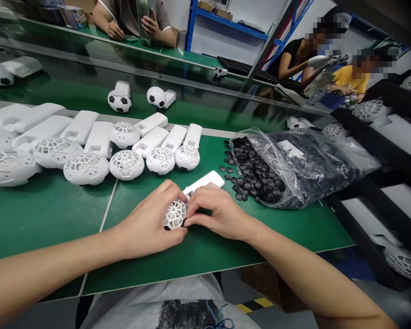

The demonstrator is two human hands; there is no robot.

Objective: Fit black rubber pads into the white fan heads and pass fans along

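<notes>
My left hand [152,221] is closed around a white plastic device with a lattice-topped, football-shaped head [176,214] and a flat handle [210,179] pointing away to the right. At the head's right side, my right hand [222,211] pinches a small black piece [184,222] against the edge; most of it is hidden by the fingertips. Another dark patch shows low on the head's left side. To the right, small black pentagon pieces [256,169] spill from the mouth of a clear plastic bag [304,160] onto the green table.
Several similar white devices [125,164] lie in rows at the left on the green table [140,274]. Beyond them, devices with black patches [119,101] sit on a green conveyor [205,116]. Dark trays [359,228] hold more at right. Co-workers sit across the line.
</notes>
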